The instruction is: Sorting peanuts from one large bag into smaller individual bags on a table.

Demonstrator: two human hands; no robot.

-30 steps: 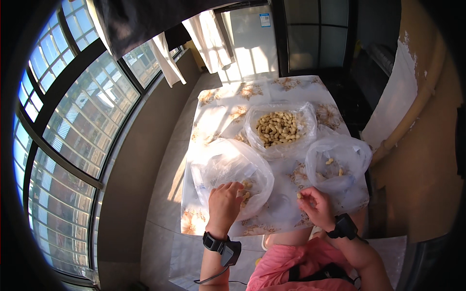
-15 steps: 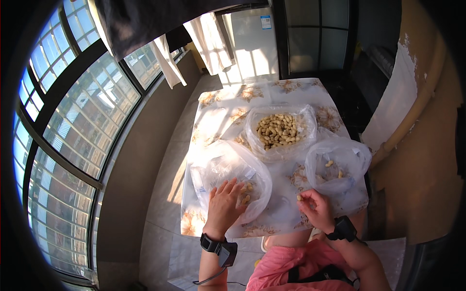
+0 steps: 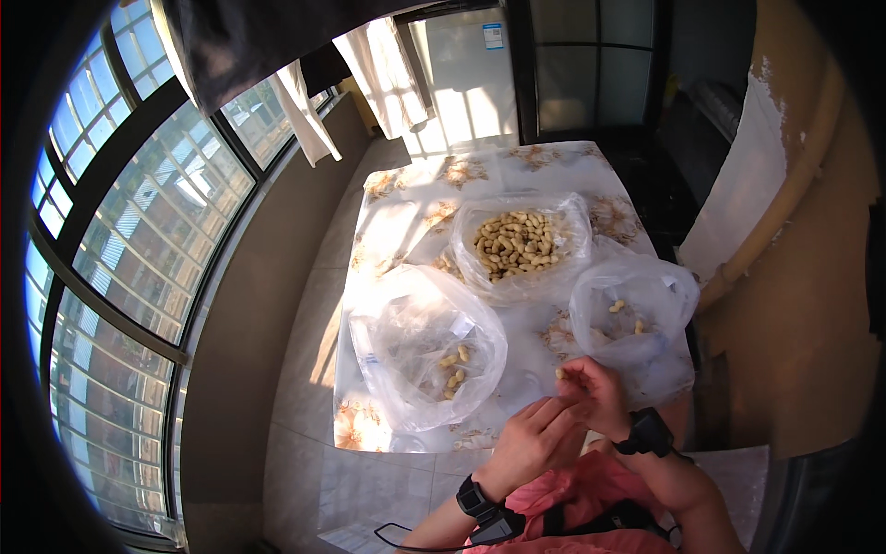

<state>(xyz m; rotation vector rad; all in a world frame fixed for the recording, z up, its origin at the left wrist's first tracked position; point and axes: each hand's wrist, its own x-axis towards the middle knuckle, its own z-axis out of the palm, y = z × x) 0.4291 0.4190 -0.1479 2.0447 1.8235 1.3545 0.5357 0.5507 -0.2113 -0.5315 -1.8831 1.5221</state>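
A peanut (image 3: 560, 374) in its shell pokes out from the fingertips of my right hand (image 3: 604, 397), which is closed on it above the table's near edge. Right up against it, my left hand (image 3: 535, 441) has its fingers bent and drawn together; their tips meet the right hand, and whatever they may hold is hidden. To the left, a clear plastic bag (image 3: 388, 392) lies spread open with several peanuts (image 3: 454, 360) inside. Another open bag (image 3: 678, 300) on the right contains a few peanuts (image 3: 639, 327). Behind them, a third bag (image 3: 577, 222) is heaped with peanuts (image 3: 517, 242).
Under the bags is a table with a flowered cloth (image 3: 406, 222). Tall barred windows (image 3: 166, 222) line the left side, with light curtains (image 3: 383, 78) farther back. A brown panel (image 3: 794, 305) stands close on the right.
My left hand has left the left bag and come right and nearer, up to my right hand. The right hand keeps its peanut and has barely moved. The view shifted slightly.
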